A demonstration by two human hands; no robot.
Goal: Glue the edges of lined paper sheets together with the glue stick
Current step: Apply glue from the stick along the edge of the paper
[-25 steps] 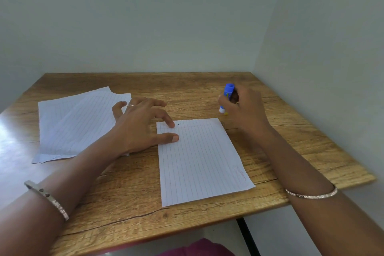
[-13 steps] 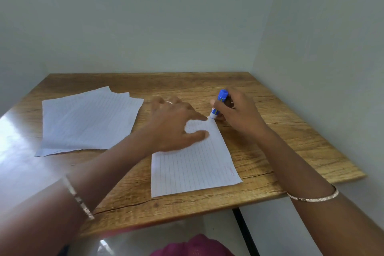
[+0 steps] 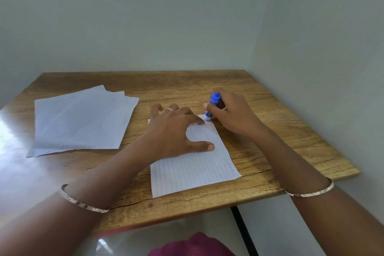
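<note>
Fingers (image 3: 208,107) grip glue stick (image 3: 214,99), tip on sheet (image 3: 197,164).

The left hand (image 3: 174,131) lay flat on a lined sheet (image 3: 199,164), fingers spread. The right hand (image 3: 232,114) held a blue glue stick (image 3: 212,108), tip down on the sheet's far corner. More sheets (image 3: 81,120) lay at the left on the table (image 3: 270,147).
</note>
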